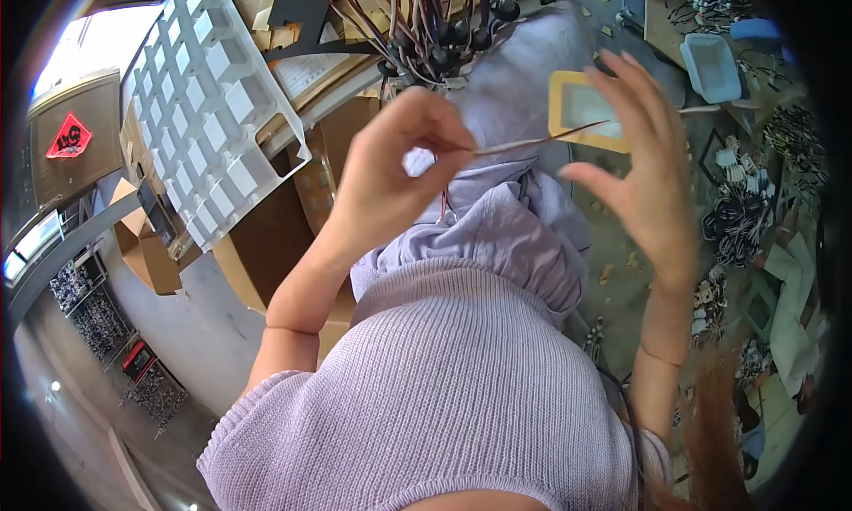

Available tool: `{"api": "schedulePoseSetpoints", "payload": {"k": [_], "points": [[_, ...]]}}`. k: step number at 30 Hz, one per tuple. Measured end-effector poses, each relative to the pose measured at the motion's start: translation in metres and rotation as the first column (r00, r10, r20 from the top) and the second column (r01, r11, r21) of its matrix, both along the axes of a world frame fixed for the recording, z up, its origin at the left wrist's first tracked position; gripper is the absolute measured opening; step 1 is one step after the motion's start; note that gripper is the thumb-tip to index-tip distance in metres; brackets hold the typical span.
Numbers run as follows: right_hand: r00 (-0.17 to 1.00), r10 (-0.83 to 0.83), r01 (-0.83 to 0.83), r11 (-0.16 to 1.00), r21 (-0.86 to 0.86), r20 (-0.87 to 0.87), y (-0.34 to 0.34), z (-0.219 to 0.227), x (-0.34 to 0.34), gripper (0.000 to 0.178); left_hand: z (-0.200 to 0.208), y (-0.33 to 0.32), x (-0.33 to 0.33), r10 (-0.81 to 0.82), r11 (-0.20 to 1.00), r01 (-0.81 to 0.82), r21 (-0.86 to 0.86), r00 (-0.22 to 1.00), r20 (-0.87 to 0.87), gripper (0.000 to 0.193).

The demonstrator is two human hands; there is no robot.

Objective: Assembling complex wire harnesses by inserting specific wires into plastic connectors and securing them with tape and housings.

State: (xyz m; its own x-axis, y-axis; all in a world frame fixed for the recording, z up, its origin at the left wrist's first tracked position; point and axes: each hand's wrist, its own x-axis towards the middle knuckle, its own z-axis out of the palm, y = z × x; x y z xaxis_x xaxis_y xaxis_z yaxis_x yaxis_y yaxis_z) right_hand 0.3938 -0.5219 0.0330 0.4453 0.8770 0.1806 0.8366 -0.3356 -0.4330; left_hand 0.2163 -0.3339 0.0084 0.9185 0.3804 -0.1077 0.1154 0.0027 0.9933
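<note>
Head view: I noted the L hand (pixel 390 169) pinched shut, thumb and forefinger on the near end of a thin stick (pixel 532 142), held level at chest height, prob. for close work. The R hand (pixel 643 169) was open, fingers spread, gripping nothing; stick tip lay just by its fingers, in front of a yellow-rimmed tray (pixel 561 111). A bundle of black-tipped wires (pixel 439 31) hung above, a white divider tray (pixel 213 111) to the left.

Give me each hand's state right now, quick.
Left hand: closed, pinching a thin wire at one end.
Right hand: open, fingers spread, the wire's far end at its fingers.
</note>
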Motion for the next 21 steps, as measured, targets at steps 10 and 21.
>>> {"api": "schedulePoseSetpoints", "payload": {"k": [10, 21], "points": [[0.571, 0.01, 0.205, 0.967, 0.154, -0.821, 0.022, -0.008, -0.045, 0.007, 0.006, -0.007, 0.002, -0.115, 0.92, 0.072, -0.385, 0.989, -0.089, 0.018], [0.517, 0.005, 0.151, 0.984, 0.097, -0.856, 0.026, -0.005, -0.041, 0.007, 0.002, -0.013, -0.006, 0.1, 0.886, -0.098, -0.453, 0.995, -0.02, 0.013]]}}
